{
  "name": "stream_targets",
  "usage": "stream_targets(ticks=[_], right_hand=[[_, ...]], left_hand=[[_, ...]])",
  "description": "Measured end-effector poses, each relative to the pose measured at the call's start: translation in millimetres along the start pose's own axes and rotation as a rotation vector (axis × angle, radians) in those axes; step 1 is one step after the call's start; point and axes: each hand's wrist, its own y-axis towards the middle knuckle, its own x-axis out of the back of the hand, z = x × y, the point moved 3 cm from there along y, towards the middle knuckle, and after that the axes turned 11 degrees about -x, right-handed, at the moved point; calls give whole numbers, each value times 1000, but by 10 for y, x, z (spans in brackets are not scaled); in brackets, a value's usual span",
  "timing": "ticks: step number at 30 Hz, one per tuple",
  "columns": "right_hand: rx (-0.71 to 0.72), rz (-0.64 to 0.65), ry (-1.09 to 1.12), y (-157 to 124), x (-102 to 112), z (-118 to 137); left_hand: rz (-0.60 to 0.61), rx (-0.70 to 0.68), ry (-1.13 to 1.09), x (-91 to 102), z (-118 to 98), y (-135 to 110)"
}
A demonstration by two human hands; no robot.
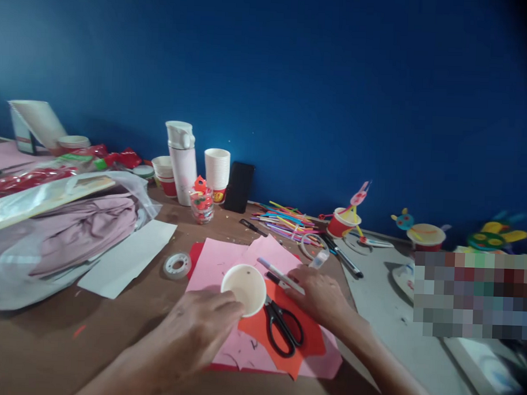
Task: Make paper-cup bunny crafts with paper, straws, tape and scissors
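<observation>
My left hand [205, 322] is closed on the rim and side of a white paper cup [244, 286], whose open mouth faces me. A pale purple and white marker pen [278, 273] lies between the thumb and fingers of my right hand [323, 294], its far end pointing left and away. My right fingertips are partly hidden. Just below the pen are black-handled scissors [280, 330], on a piece of orange paper [312, 343]. A dark pen [274, 278] is beside the marker. Pink paper [213, 259] lies beneath all of these.
A tape roll [177, 265] and white paper [129, 259] lie left. Behind are colored sticks [284, 221], a glass jar [201, 207], a white bottle [181, 166], stacked cups [216, 170] and a black phone [239, 187]. Decorated cups [342, 223] stand right, and a plastic bag [93, 226] left.
</observation>
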Motion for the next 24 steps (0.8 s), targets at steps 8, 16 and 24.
stream_targets(ticks=[8, 16, 24], right_hand=[[28, -1, -21, 10, -70, -12], [29, 2, -52, -11, 52, 78], [-25, 34, -116, -10, 77, 82]], left_hand=[[118, 78, -24, 112, -3, 22], [0, 51, 149, 94, 249, -143], [-95, 6, 164, 218, 320, -44]])
